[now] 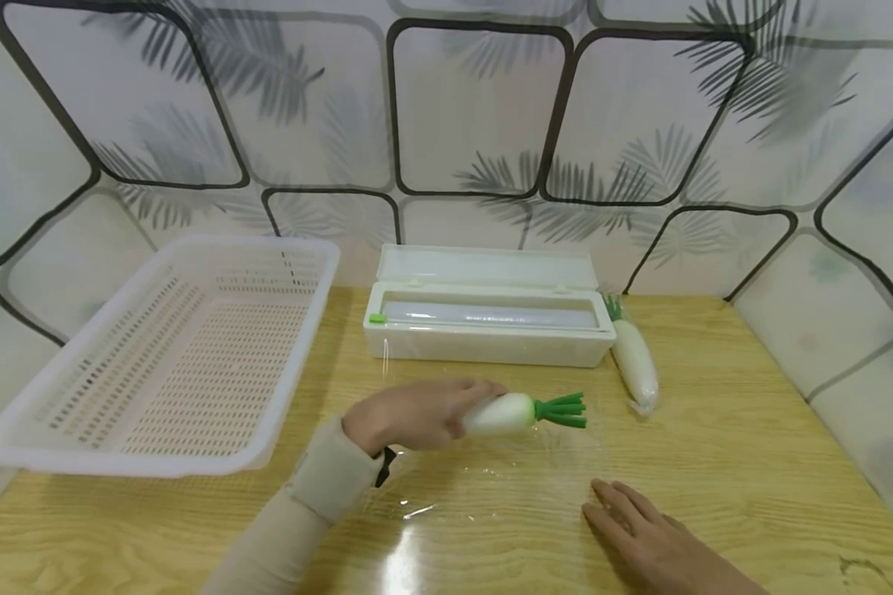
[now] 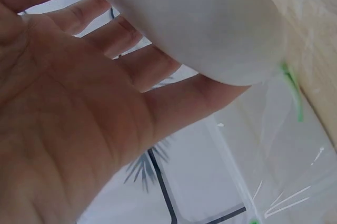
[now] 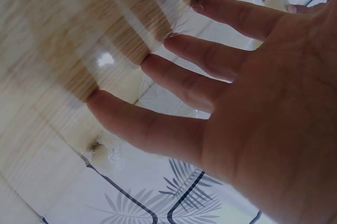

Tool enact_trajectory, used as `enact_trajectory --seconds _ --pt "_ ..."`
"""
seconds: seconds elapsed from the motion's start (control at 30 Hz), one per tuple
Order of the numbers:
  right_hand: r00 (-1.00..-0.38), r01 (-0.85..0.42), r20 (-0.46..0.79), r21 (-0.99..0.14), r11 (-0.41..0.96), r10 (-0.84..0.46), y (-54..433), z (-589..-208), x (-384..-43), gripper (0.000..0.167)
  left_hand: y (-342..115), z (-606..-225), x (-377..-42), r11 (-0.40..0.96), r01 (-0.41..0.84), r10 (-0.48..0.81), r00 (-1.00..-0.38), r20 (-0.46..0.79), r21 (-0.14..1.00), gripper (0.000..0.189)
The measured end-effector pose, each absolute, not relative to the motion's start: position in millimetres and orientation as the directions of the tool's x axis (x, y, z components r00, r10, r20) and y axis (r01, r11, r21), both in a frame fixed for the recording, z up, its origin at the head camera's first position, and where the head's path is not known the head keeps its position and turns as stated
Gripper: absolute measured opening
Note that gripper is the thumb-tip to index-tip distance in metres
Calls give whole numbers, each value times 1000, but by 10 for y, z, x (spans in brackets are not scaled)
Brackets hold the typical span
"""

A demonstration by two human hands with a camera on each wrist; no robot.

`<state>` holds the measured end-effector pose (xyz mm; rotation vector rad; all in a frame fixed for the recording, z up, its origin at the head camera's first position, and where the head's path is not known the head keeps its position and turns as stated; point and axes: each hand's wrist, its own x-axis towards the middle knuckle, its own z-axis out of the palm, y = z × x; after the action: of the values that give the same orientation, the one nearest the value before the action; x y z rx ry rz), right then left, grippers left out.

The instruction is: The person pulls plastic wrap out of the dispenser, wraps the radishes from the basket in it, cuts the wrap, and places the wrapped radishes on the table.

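My left hand grips a white radish with green cut stalks that point right. The radish lies over a sheet of clear cling film spread on the table. In the left wrist view the fingers run along one side of the radish, with the thumb across from them. My right hand is at the front right, by the film's edge. Its fingers are nearly straight, and in the right wrist view the fingertips touch the table surface. Behind the radish stands a white cling film dispenser, lid raised, roll inside.
A second white radish, seemingly wrapped in film, lies right of the dispenser. A white perforated plastic basket takes up the left side of the wooden table. Patterned covering rises behind and at both sides.
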<state>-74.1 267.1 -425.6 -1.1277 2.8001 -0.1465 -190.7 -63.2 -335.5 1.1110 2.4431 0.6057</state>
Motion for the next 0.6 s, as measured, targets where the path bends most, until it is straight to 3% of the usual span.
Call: enact_trajectory --seconds 0.4,0.6 --pt "-712 -692 -56 -114 713 -700 2674 -4285 -749 92 -519 -3546 -1737 637 601 759 -599 -255 483 65" --pt "-694 -719 18 -70 692 -719 2683 -4318 -749 90 -462 -3600 -1642 663 638 746 -606 -277 392 70"
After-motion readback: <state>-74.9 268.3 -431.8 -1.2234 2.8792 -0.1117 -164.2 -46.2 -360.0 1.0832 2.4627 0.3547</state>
